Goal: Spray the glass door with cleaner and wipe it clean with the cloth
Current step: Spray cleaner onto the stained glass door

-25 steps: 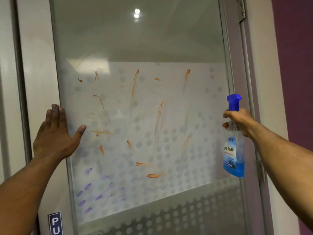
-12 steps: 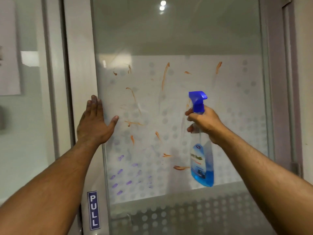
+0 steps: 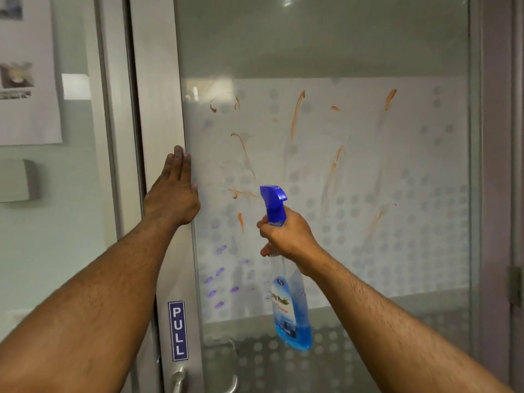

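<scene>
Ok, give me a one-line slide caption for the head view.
Left hand braced flat on the door frame; right hand aims the spray bottle at the orange-smeared glass door.

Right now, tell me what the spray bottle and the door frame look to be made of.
Spray bottle: clear glossy plastic, it seems; blue liquid shows through, and the trigger head is opaque blue plastic. Door frame: probably brushed aluminium, with a matte silver-grey sheen and faint vertical grain.

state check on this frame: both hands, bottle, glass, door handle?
left hand: flat, fingers straight, pressed on the door frame edge
right hand: grips the spray bottle neck
spray bottle: upright, partly full of blue liquid
glass door: smeared, orange streaks, purple marks
door handle: untouched
</scene>
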`<state>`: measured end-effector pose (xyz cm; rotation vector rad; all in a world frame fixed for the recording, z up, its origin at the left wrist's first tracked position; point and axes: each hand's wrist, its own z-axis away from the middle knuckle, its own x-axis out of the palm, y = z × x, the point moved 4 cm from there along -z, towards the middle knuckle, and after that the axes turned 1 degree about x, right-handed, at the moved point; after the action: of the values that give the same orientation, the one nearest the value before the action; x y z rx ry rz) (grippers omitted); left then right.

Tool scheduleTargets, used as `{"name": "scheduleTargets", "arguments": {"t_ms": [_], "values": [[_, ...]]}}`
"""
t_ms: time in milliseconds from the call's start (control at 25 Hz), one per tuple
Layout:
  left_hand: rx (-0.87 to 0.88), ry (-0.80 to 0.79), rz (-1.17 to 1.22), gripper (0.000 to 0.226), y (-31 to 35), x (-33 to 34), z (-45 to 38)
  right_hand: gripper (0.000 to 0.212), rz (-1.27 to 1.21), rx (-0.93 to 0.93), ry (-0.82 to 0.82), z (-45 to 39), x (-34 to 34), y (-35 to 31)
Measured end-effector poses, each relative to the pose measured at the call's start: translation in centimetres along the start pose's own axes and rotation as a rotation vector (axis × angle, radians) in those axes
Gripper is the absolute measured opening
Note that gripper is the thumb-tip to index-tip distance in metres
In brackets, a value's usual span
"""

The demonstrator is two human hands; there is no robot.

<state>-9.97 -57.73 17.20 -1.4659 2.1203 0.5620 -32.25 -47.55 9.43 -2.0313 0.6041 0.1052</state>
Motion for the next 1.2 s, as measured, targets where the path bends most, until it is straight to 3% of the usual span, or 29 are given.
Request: {"name": "scheduleTargets", "arguments": {"t_ms": [400,640,1000,1200], "values": [[-0.028,-0.027,0.022,0.067,0.3,0.0,0.2,0.027,-0.027,0.092,-0.145,6.1,4.2,7.3],[-0.031,-0.03,0.03,0.066,0.4,-0.1,0.3,0.023,-0.055,0.176,-0.078,6.8,2.7,9.8],[-0.038,-0.019,0.061,0.066,0.8,0.0,0.2,0.014,-0.109,0.189,0.408,2.0,-13.6,11.8],[-0.042,-0.018,0.073,0.068,0.9,0.0,0.2,0.015,0.02,0.233,0.528,0.5,-23.7,13.2]]}}
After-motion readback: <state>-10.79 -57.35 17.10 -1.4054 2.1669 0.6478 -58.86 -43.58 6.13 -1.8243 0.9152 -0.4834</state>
